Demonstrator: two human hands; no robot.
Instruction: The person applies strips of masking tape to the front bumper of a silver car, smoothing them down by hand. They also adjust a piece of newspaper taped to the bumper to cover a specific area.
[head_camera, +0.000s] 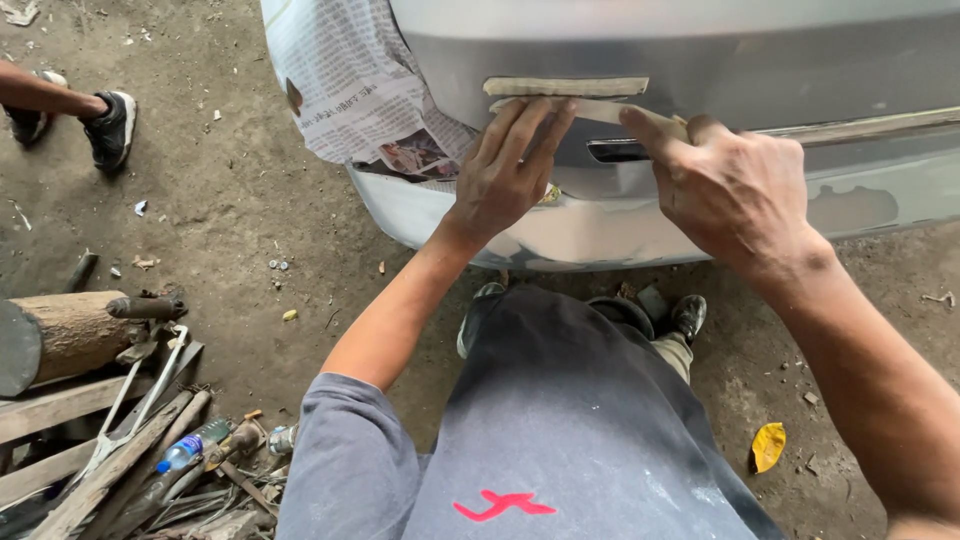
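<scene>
**Pressing Tape Along the Silver Panel**

Grey cloth over my lap (560, 420), marked with a red cross, fills the bottom of the view, and my black shoes (690, 312) rest on the dirt floor (230, 200) under the car. Above them, my left hand (505, 170) lies flat, fingers spread and open, pressing the near end of a strip of masking tape (600, 108) onto the silver car panel (700, 60). My right hand (730, 185) pinches the strip farther along with a narrow grip, thumb and forefinger closed on it just above the dark slot (618, 151). A second strip (565, 86) is already stuck just above. Newspaper (350, 80) covers the corner to the left.

To do this well, I judge I should keep the strip taut with my right hand while my left smooths outward, so no wrinkle or bubble forms, and hold its edge parallel to the strip above.

Off to the left lie a log (65, 335), a hacksaw (140, 400), a plastic bottle (192, 445) and scrap wood (60, 410); another person's foot (108, 128) stands well apart.
</scene>
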